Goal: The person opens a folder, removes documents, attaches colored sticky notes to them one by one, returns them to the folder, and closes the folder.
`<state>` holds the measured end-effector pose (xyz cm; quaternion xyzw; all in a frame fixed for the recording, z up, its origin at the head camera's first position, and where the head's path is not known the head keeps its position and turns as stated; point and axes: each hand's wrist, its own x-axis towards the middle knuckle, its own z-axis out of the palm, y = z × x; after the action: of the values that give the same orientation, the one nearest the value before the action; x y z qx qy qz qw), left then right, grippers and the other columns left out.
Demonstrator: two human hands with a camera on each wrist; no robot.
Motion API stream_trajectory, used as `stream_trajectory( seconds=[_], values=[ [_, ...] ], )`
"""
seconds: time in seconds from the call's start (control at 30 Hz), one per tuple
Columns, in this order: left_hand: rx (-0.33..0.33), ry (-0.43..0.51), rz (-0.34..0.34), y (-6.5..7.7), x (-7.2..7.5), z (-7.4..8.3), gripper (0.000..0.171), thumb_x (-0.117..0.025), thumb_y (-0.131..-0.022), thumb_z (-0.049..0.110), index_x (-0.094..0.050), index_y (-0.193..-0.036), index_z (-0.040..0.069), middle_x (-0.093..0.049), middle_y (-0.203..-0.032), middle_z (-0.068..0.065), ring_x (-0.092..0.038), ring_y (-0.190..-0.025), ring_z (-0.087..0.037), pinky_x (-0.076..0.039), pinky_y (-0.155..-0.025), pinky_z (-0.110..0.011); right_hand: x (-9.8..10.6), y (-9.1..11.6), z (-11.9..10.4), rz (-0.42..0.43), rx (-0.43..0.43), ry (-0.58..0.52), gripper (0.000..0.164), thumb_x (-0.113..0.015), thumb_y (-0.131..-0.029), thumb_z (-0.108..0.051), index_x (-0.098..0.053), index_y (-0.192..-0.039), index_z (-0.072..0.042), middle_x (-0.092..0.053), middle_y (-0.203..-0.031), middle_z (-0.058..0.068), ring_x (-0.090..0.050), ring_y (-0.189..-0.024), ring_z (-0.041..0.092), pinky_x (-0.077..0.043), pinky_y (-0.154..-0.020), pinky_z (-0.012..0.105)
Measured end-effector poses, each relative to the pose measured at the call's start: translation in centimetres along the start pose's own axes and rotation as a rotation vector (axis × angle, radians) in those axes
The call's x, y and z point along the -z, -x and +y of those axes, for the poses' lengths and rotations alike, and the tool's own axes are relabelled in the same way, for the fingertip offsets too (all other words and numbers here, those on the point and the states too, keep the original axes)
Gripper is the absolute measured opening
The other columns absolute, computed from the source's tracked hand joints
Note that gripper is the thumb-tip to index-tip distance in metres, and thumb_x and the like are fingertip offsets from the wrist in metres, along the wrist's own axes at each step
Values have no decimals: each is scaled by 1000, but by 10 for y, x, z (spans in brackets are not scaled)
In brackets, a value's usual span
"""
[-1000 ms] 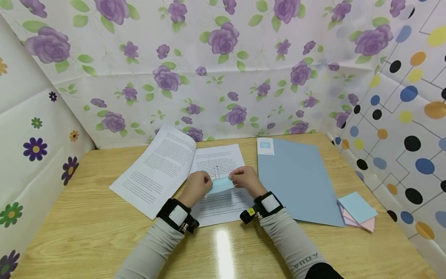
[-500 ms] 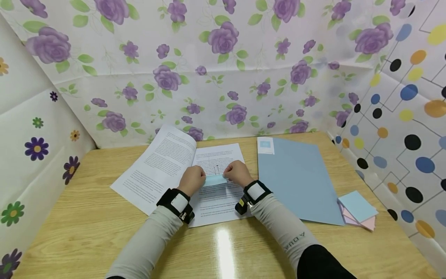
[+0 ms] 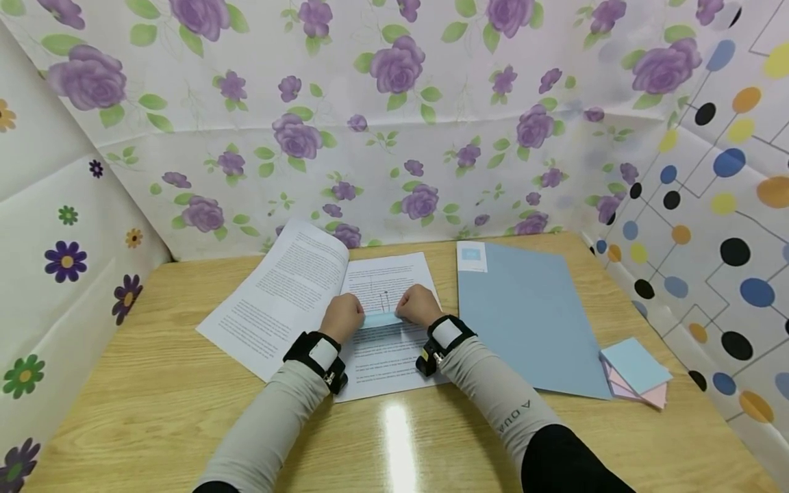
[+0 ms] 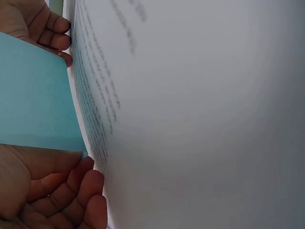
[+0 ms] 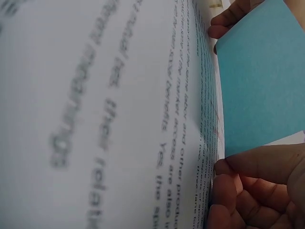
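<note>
Between both hands, a light blue sticky note (image 3: 379,320) is held low across the middle of a printed right-hand page (image 3: 394,363). The left hand (image 3: 343,316) pinches the note's left end between thumb and fingers. At the other end, the right hand (image 3: 419,306) pinches the note the same way. Both wrist views show the blue paper (image 4: 35,95) standing up steeply from the page, its far edge at or very near the print. Whether that edge touches the page, I cannot tell. In the head view the note looks like a narrow strip.
The turned left page (image 3: 277,294) curls up beside the spine. A blue-grey folder (image 3: 524,315) with a white label (image 3: 472,257) lies right of the pages. Farther right sits a fanned stack of blue and pink sticky notes (image 3: 637,365). Patterned cloth (image 3: 370,137) hangs behind the wooden table (image 3: 154,370).
Both hands have moved slightly left and away from the body, carrying the note with them. The note has tipped and now shows less of its face. The pages stay put.
</note>
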<state>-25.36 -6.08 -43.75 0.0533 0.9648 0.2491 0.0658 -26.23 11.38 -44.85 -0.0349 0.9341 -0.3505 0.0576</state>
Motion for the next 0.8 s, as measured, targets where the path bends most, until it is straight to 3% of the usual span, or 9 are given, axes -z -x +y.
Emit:
stream_trajectory(
  seconds=[0.43, 0.53, 0.8],
  values=[
    [27, -4, 1, -8, -3, -2, 12, -69, -87, -1, -74, -76, -3, -75, -86, -16, -69, -79, -26, -57, -77, -38, -6, -8, 4, 3, -22, 27, 19, -72, -85, -2, -73, -65, -1, -60, -54, 0, -50, -50, 11, -37, -51, 21],
    [23, -14, 4, -12, -5, -4, 12, -70, -84, -2, -73, -73, -2, -75, -82, -15, -68, -76, -25, -56, -72, -36, -6, -8, 2, 0, -29, 40, 22, -71, -85, -2, -71, -62, -2, -55, -51, -1, -48, -49, 12, -36, -51, 22],
    [40, -14, -28, -13, -6, -4, 11, -69, -87, -1, -74, -77, -2, -76, -88, -16, -69, -81, -26, -57, -77, -38, -7, -10, 1, 0, -50, 58, 27, -69, -83, 1, -66, -57, -4, -51, -49, -3, -47, -47, 12, -34, -48, 22]
  ],
)
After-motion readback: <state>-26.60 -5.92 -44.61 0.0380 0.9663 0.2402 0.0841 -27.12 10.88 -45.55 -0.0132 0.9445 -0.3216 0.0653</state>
